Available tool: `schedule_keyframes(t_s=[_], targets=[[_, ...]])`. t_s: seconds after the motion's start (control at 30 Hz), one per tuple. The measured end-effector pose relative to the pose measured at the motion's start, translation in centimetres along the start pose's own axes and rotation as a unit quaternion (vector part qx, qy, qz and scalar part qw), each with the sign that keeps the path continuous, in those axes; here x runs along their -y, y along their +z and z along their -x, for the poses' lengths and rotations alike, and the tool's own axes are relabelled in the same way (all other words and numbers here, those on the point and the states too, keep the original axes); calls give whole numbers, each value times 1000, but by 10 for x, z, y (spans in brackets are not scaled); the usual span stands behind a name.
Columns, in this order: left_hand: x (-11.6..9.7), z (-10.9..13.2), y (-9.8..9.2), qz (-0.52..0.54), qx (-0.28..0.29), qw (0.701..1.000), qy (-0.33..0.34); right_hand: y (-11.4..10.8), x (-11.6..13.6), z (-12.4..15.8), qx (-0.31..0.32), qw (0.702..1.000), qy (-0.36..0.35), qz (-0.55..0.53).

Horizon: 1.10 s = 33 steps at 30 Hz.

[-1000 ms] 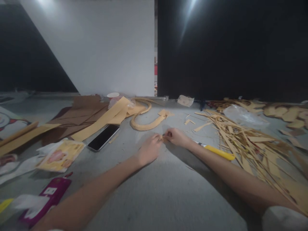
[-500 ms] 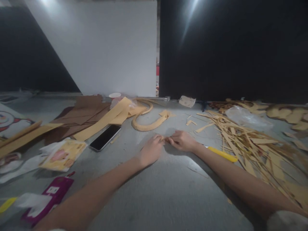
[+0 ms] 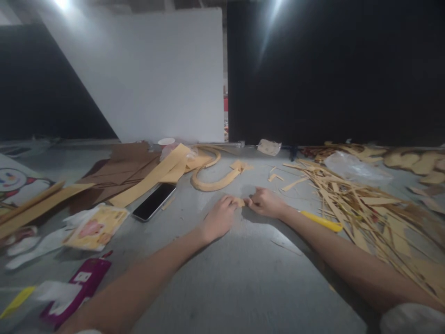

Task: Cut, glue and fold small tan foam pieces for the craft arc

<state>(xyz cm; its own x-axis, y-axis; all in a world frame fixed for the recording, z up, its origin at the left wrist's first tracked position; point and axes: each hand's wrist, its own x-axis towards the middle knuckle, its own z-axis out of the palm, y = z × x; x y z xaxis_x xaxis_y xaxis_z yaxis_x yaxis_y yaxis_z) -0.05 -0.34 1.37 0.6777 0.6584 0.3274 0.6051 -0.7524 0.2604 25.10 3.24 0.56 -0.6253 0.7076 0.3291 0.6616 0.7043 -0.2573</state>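
My left hand (image 3: 219, 217) rests low over the table, its fingers closed on a small tan strip piece (image 3: 239, 202). The piece sticks out to the right of the fingertips. My right hand (image 3: 266, 202) is curled, thumb and forefinger pinched together at the piece's right end. Whether they grip it or only touch it, I cannot tell. Behind both hands lies a curved tan band (image 3: 215, 184), bent like a hook. A yellow-handled cutter (image 3: 321, 221) lies beside my right forearm, partly hidden by it.
A phone (image 3: 155, 202) lies left of my hands, near brown sheets (image 3: 121, 162) and a tissue pack (image 3: 96, 227). At the lower left is a purple case (image 3: 81, 287). Tan strips (image 3: 347, 199) heap up on the right, with a plastic bag (image 3: 356, 168) behind them.
More of the small tan piece shows between my hands now, and my right fingertips have shifted slightly to the right. The view has tilted a little upward.
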Motion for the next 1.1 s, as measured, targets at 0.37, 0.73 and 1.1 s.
schedule_keyframes(t_s=[0.37,0.73,1.1], targets=[[7,0,13,44,-67,993,-88,3,9,-3,-6,998,-21,-60],[8,-3,9,107,-59,986,-117,-2,15,-6,1,988,52,-148],[1,-1,1,59,-129,989,-50,2,3,-6,-82,993,-81,-38]])
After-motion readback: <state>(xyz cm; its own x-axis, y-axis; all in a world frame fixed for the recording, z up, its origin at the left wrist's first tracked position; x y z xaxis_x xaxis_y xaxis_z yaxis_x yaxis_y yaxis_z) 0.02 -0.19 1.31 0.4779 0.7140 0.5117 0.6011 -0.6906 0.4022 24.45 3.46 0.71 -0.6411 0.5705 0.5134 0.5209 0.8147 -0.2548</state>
